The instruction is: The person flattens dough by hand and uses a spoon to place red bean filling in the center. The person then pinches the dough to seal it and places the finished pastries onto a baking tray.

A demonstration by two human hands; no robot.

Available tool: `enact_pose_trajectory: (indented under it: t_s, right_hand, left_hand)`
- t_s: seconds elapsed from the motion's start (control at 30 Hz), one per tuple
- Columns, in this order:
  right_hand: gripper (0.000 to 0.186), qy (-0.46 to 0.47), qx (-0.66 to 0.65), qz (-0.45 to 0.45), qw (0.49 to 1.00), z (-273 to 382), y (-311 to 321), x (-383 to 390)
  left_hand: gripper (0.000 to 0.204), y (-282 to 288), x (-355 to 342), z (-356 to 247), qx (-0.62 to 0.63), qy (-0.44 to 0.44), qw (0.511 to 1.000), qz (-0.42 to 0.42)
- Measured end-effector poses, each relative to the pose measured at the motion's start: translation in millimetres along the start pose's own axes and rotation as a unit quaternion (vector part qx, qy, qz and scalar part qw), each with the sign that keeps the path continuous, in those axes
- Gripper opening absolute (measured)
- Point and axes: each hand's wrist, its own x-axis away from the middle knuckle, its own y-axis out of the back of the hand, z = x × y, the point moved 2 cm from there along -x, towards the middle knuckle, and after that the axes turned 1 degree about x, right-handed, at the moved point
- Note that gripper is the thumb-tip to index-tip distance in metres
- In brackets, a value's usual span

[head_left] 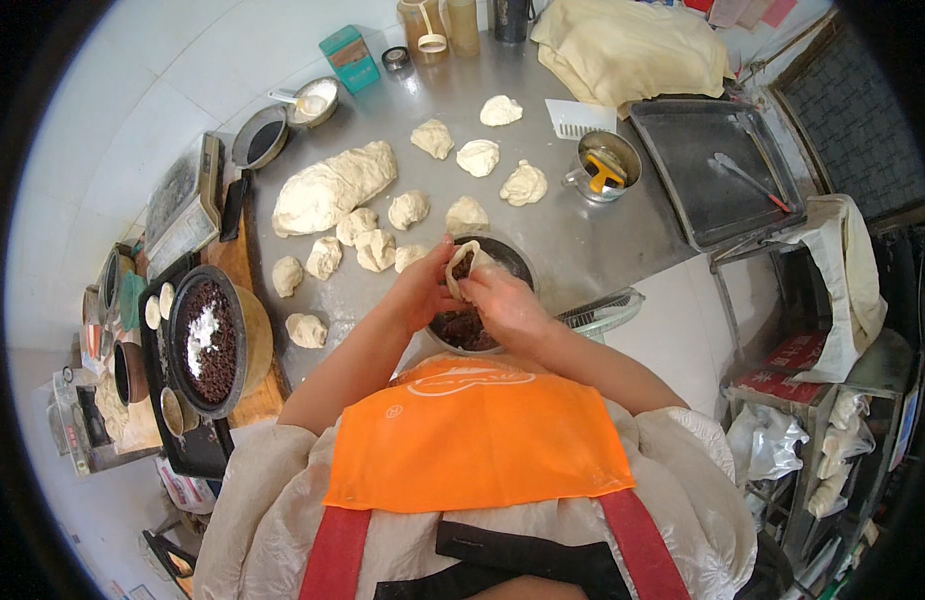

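Note:
Between my two hands is a cupped dough wrapper [463,262] with dark filling inside. My left hand [422,288] is curled round its left side. My right hand [497,296] closes on its right edge, fingers partly hidden. Both are held over a metal bowl [523,262] with dark red filling [462,330] in it, near the table's front edge. Several dough pieces [374,250] lie beyond and to the left of my hands, and a large dough lump [334,188] rests behind them.
Left stands a big pot [252,345] of dark beans topped with white powder, on a black tray [197,450]. At right are a metal cup [622,180] with a yellow-handled tool, a white scraper [580,117] and a dark baking tray [707,150]. Cream cloth [632,55] covers something behind.

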Motion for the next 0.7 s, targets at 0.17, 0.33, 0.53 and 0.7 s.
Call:
enact_pose_trajectory:
  t_s: [0.17,0.33,0.53,0.7]
  right_hand:
    - [0.055,-0.145,0.051,-0.071,0.986,-15,43,-20]
    - [0.05,-0.431,-0.372,0.1,0.816,-67,30,-9]
    - [0.022,-0.335,-0.265,0.008,0.904,-46,1,-8]
    - [0.022,-0.379,-0.386,0.011,0.841,-36,6,-22]
  left_hand:
    - [0.055,-21,14,-12,-0.093,-0.013,0.996,-0.007]
    - [0.055,-16,2,-13,-0.133,0.009,0.99,0.042]
    - [0.061,-11,-2,-19,-0.186,0.031,0.982,-0.017]
    - [0.078,-41,19,-56,-0.413,-0.021,0.909,-0.041]
